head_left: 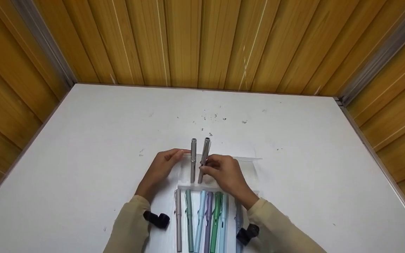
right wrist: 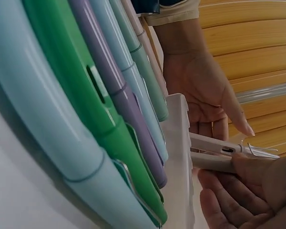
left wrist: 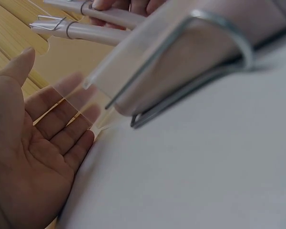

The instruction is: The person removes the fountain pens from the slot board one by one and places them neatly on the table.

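In the head view, my right hand [head_left: 229, 172] pinches a silver-grey pen [head_left: 206, 149] between thumb and fingers, low on its barrel. This pen leans slightly to the right. Just left of it a second grey pen [head_left: 193, 151] stands upright. Both rise over a clear plastic stand [head_left: 246, 159] with a whitish notched front strip [head_left: 220, 188]. My left hand [head_left: 162, 167] is at the stand's left side; in the left wrist view its straight fingers [left wrist: 62, 119] lie against the clear plastic sheet, palm uncovered. Part of the right hand's grip is hidden in the left wrist view.
Nearer me lies a row of capped pens: taupe [head_left: 178, 221], sage green [head_left: 189, 221], purple [head_left: 208, 221], bright green [head_left: 216, 221], several bluish ones. The white table [head_left: 100, 147] has dark scuffs. Wood-patterned walls [head_left: 181, 42] border its back and sides.
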The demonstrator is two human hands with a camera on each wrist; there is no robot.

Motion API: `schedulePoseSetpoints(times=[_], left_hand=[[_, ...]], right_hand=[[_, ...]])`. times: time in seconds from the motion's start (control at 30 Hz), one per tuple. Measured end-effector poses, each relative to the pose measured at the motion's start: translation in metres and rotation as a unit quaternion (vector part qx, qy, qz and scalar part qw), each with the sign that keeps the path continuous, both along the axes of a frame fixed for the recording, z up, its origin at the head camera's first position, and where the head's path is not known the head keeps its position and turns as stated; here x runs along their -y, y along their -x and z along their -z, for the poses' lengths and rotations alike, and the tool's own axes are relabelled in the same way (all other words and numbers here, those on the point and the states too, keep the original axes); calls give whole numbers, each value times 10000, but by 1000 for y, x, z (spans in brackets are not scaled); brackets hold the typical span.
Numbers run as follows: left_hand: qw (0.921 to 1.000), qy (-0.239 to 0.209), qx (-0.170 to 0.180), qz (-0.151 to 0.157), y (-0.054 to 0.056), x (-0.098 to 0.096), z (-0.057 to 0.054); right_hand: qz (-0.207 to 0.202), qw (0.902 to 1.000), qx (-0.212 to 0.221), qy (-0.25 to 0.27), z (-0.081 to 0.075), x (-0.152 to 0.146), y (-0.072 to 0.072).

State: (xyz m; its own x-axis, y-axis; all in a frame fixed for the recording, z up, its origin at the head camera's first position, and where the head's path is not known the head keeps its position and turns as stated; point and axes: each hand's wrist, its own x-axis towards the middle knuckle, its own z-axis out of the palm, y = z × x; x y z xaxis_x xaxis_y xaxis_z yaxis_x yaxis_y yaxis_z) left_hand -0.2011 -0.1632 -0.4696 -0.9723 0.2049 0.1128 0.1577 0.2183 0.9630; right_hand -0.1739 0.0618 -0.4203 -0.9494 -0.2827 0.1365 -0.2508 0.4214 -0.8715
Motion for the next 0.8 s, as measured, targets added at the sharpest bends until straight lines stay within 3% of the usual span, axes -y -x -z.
schedulePoseSetpoints(times=[0.13,0.2,0.3,0.4,0.5,0.57,0.7,0.8], left_hand=[[9997,143,-170,68,4,2,-2],[9996,138,-212,106,4,1,-2],[9997,52,-165,142,4,1,-2],[9998,35,-155,114,4,3,-5],[9997,121,-204,85,6,5,-9],[9995,159,-242,90,8,6,-12],[9996,208,-187,-15,8,8,-12],[9997,231,-75,-70,5,8,-10]], right_hand=[[659,9941,-823,248,-13,-24,-8],[1062,9893,-987,149,-21,-44,-16],[1590,9854,-501,-355,-29,-77,-37],[1891,9738,576,-1123,-26,-103,-65],[1729,9563,1602,-1732,-14,-117,-91],[1338,9535,1939,-1878,-5,-121,-102],[580,9631,1923,-1792,8,-117,-110],[450,9660,1697,-1896,9,-110,-110]])
